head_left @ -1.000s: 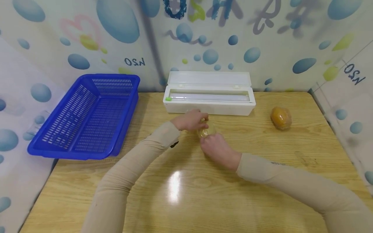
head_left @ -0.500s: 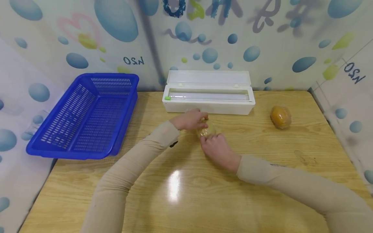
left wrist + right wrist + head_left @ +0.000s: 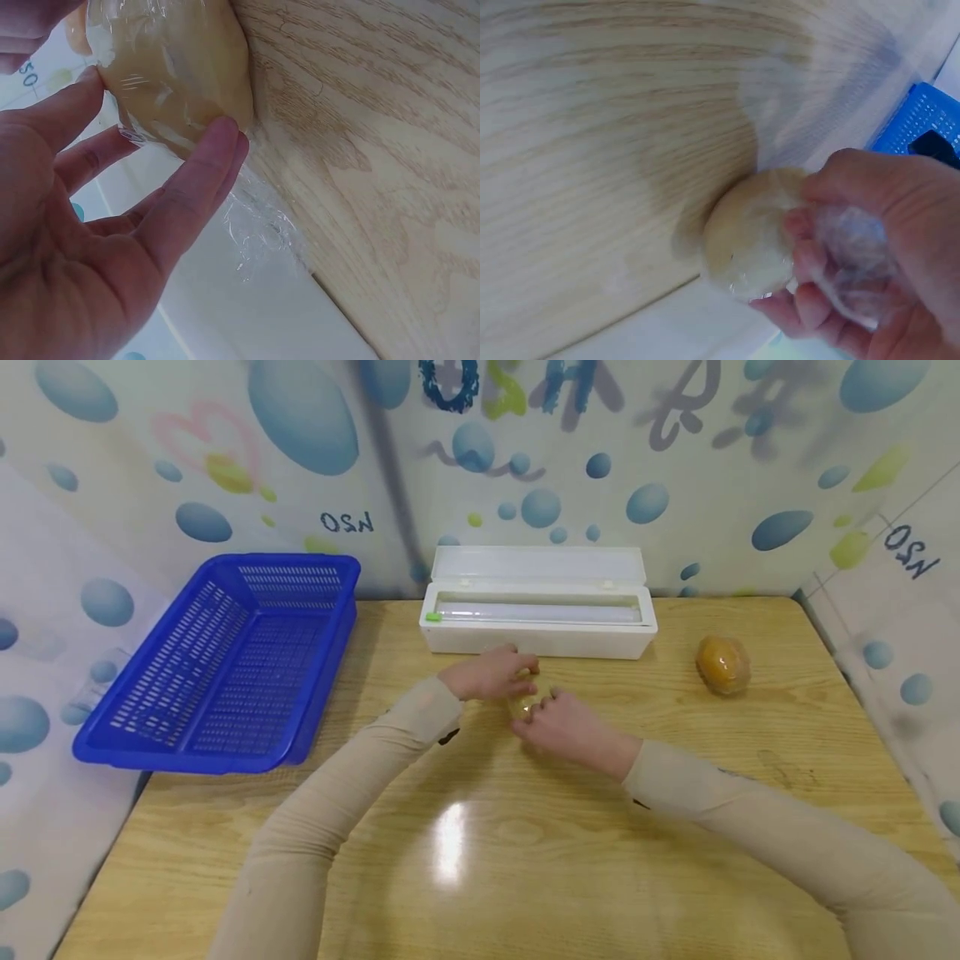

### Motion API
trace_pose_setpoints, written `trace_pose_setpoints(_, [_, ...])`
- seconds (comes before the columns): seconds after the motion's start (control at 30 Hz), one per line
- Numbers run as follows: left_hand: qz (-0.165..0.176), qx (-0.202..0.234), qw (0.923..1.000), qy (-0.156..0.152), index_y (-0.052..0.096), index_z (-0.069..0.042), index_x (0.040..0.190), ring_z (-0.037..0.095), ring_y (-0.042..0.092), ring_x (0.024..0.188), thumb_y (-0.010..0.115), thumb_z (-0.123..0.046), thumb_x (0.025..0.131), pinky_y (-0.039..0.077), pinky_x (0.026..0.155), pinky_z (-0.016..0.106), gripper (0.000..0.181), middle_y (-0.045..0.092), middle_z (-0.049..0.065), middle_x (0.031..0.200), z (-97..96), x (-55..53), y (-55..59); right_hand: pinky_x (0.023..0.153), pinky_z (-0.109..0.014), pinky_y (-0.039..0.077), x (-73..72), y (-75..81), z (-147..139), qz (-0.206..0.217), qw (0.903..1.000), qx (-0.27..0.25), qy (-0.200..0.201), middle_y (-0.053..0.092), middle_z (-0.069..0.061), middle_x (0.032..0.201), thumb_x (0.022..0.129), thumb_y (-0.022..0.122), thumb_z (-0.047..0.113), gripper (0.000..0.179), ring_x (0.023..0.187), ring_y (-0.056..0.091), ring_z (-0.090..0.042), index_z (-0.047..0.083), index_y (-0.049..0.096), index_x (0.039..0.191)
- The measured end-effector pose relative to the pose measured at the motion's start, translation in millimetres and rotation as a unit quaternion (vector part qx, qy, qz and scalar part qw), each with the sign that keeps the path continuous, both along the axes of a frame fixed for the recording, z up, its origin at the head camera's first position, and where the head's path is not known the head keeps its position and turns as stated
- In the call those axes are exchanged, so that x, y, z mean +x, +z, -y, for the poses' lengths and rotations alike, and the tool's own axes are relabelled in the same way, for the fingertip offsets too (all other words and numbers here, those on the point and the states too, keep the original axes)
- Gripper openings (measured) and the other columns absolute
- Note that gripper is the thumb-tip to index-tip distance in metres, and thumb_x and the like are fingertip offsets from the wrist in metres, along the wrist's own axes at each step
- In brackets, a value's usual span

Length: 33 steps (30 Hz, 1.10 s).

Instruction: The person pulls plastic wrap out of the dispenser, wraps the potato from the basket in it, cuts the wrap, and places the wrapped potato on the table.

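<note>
A pale yellow rounded thing (image 3: pixel 522 703), wrapped in cling film, is at the middle of the table, mostly covered by both hands in the head view. My left hand (image 3: pixel 487 673) holds its far side; in the left wrist view the thumb and fingertips rest on the wrapped surface (image 3: pixel 180 67). A crumpled tail of cling film (image 3: pixel 262 225) trails from it beside those fingers. At the near side is my right hand (image 3: pixel 573 731). Its fingers curl round bunched cling film (image 3: pixel 855 247) at the thing's side, as the right wrist view shows.
Behind the hands stands a white cling film dispenser (image 3: pixel 540 642) with its lid up and a roll inside. An orange-yellow wrapped thing (image 3: pixel 723 665) lies at the right. A blue plastic basket (image 3: pixel 251 677) stands at the left, and a patterned wall (image 3: pixel 510 485) borders the table's back.
My right hand has turned at the wrist and shifted slightly right, with its fingers now nearer the wrapped thing's side. My left hand stays almost where it was.
</note>
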<state>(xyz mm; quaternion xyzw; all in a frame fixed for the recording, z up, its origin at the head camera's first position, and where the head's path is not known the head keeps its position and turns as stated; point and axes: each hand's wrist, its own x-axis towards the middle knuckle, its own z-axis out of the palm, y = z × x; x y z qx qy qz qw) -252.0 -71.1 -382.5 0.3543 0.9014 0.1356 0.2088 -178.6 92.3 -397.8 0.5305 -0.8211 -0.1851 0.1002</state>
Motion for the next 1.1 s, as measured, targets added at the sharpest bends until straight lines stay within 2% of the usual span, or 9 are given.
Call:
trace_pose_setpoints(0.1, [-0.003,-0.004,1.0,-0.002,0.058,-0.002,0.122,0.023,0.05,0.094,0.057,-0.024,0.099,0.044,0.081,0.034,0.032,0.059,0.011,0.107,-0.3,-0.9,0.1,0.059,-0.029,0.045,-0.4,1.2,-4,-0.014,0.9997,-0.014,0.016,0.063,-0.003,0.079,0.086,0.07,0.01,0.019,0.059,0.05,-0.016,0.013,0.059,0.101])
trace_pose_setpoints(0.2, [-0.004,-0.009,0.9999,-0.002,0.058,-0.003,0.122,0.023,0.049,0.095,0.056,-0.024,0.099,0.043,0.082,0.035,0.031,0.059,0.011,0.106,-0.1,-1.7,1.1,0.061,-0.029,0.046,-1.3,1.1,-7,-0.016,0.9993,-0.025,0.023,0.063,-0.005,0.079,0.085,0.07,0.006,0.021,0.062,0.053,-0.018,0.009,0.058,0.102])
trace_pose_setpoints(0.27, [-0.001,-0.011,0.9999,-0.001,0.058,-0.003,0.123,0.024,0.049,0.095,0.056,-0.024,0.099,0.043,0.082,0.035,0.031,0.059,0.012,0.106,0.1,-1.5,2.4,0.064,-0.031,0.049,-3.4,2.7,-8,0.013,0.9993,-0.032,0.014,0.063,-0.006,0.079,0.085,0.07,0.004,0.02,0.065,0.057,-0.019,0.007,0.059,0.1])
trace_pose_setpoints(0.37, [0.003,-0.013,0.9999,0.0,0.057,-0.003,0.123,0.023,0.048,0.095,0.055,-0.024,0.099,0.043,0.081,0.036,0.032,0.058,0.012,0.105,0.9,-1.5,2.5,0.064,-0.032,0.052,-7.2,11.2,-10,0.086,0.9952,-0.044,-0.016,0.064,-0.007,0.078,0.085,0.072,0.005,0.019,0.069,0.061,-0.021,0.005,0.06,0.1])
trace_pose_setpoints(0.5, [-0.001,-0.013,0.9999,-0.005,0.058,-0.004,0.124,0.023,0.049,0.095,0.054,-0.022,0.1,0.043,0.081,0.035,0.03,0.058,0.012,0.107,1.6,-1.0,2.2,0.058,-0.033,0.053,-15.4,23.3,-13,0.18,0.9786,-0.088,-0.049,0.063,-0.008,0.076,0.084,0.074,0.008,0.02,0.068,0.063,-0.022,0.004,0.059,0.097])
trace_pose_setpoints(0.7, [-0.001,-0.008,0.9999,-0.007,0.058,-0.005,0.124,0.021,0.049,0.097,0.052,-0.018,0.101,0.043,0.084,0.034,0.028,0.058,0.011,0.11,2.3,-0.9,0.6,0.058,-0.03,0.048,-30.9,29.0,-20,0.275,0.9412,-0.191,-0.04,0.061,0.0,0.074,0.085,0.072,0.004,0.011,0.063,0.053,-0.013,0.008,0.062,0.088])
trace_pose_setpoints(0.83, [0.001,-0.003,1.0,-0.005,0.058,-0.005,0.123,0.021,0.049,0.096,0.051,-0.02,0.101,0.044,0.082,0.033,0.028,0.058,0.01,0.108,2.6,-0.7,-0.5,0.067,-0.032,0.051,-40.3,24.1,-25,0.312,0.9215,-0.229,-0.032,0.068,-0.001,0.084,0.086,0.071,0.004,0.013,0.071,0.059,-0.012,0.005,0.069,0.099])
trace_pose_setpoints(0.97, [0.006,0.005,1.0,0.003,0.058,-0.008,0.122,0.02,0.048,0.095,0.051,-0.023,0.102,0.044,0.079,0.033,0.027,0.056,0.009,0.106,3.1,0.2,-2.3,0.071,-0.032,0.053,-47.9,17.1,-30,0.34,0.9044,-0.255,-0.029,0.071,-0.003,0.089,0.086,0.071,0.004,0.013,0.077,0.064,-0.014,0.003,0.071,0.1])
trace_pose_setpoints(1.1, [0.007,0.016,0.9998,0.005,0.057,-0.009,0.122,0.02,0.048,0.095,0.05,-0.026,0.102,0.044,0.079,0.033,0.027,0.056,0.007,0.104,4.6,0.8,-5.5,0.071,-0.031,0.053,-54.3,10.3,-31,0.352,0.8966,-0.268,-0.015,0.071,-0.002,0.089,0.087,0.071,0.005,0.011,0.078,0.065,-0.014,0.003,0.07,0.098])
